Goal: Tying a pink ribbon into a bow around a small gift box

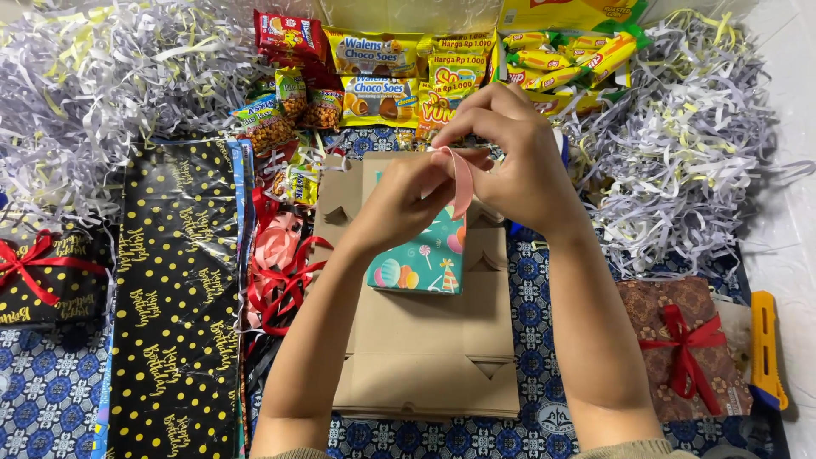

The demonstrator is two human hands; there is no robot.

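Both hands meet above the middle of the scene: the left hand point(399, 200) and the right hand point(510, 157) each close their fingertips in a pinch grip on a narrow pink ribbon point(461, 183), which loops between them and hangs down over a small gift box wrapped in teal party-print paper point(425, 255). The ribbon appears thin, limp and very light, likely smooth enough to slide through a loose pinch; it is best held near the crossing point, close to the fingertips. The small box probably weighs little and its paper would crease under pressure, so its edges offer the safer hold. It rests on a stack of flat brown cardboard box blanks point(425, 365) lying on a blue patterned cloth point(51, 391). Left of the stack lie red ribbon coils point(285, 285) and black dotted wrapping paper point(174, 297); a wrapped gift with a red bow point(684, 344) sits to the right, snack packets point(374, 76) behind, shredded paper point(680, 144) around. The knot itself and the box's upper end are hidden by the hands; the cloth's support is not visible.
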